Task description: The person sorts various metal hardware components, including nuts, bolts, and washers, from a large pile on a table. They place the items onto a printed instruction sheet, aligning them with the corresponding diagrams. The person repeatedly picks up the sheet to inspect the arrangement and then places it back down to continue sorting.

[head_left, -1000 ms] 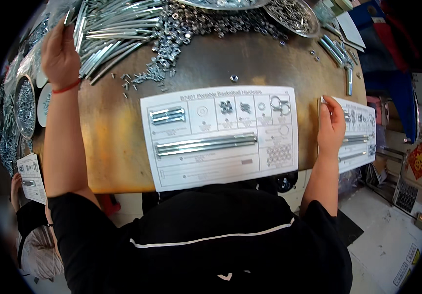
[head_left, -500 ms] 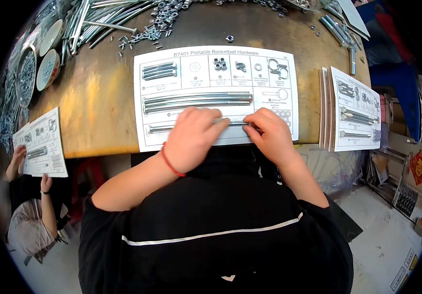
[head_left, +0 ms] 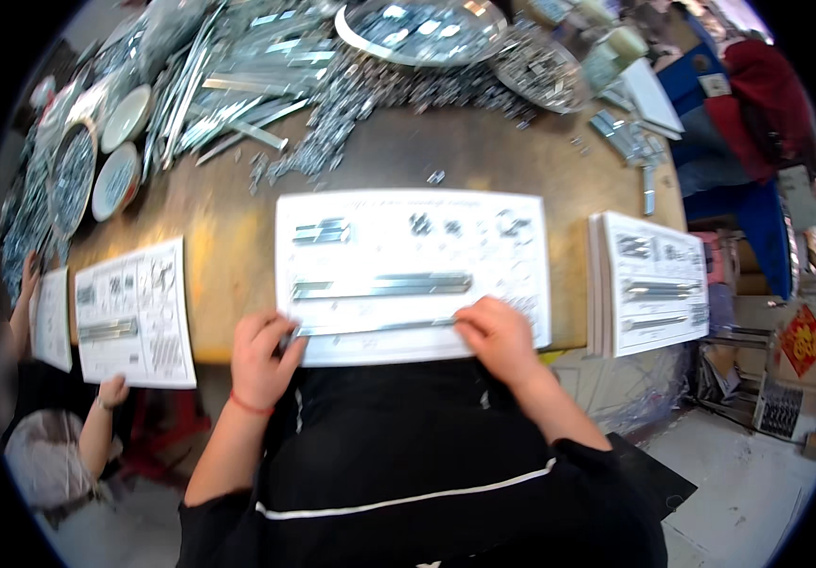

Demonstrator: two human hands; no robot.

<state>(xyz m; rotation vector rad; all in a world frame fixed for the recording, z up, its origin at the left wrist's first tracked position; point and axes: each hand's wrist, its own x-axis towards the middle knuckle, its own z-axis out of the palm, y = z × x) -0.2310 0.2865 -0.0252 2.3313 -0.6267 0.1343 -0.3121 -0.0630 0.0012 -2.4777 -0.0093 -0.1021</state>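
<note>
A white hardware sheet (head_left: 512, 275) lies in front of me at the table's near edge, blurred by motion. Along its lower part runs a long silvery bolt (head_left: 375, 328). At the bolt's left end my left hand (head_left: 264, 360) has thumb and fingers closed on it, over the sheet's left edge. My right hand (head_left: 501, 343) pinches the bolt's right end. Above it on the sheet is a row of long bolts (head_left: 384, 286), with shorter bolts (head_left: 322, 231) and nuts (head_left: 420, 223) higher up. Whether these upper ones are printed or metal I cannot tell.
A stack of similar sheets (head_left: 649, 331) stands at the right. Another sheet (head_left: 157, 350) lies left, beside a co-worker's hand (head_left: 112, 391). Loose bolts (head_left: 251, 80), nuts (head_left: 370, 99), bowls (head_left: 116, 180) and a large tray (head_left: 351, 40) crowd the table's far side.
My left hand has moved left from the bolt's middle to its left end; my right hand stays at the right end. The view has shifted, showing more of the far table.
</note>
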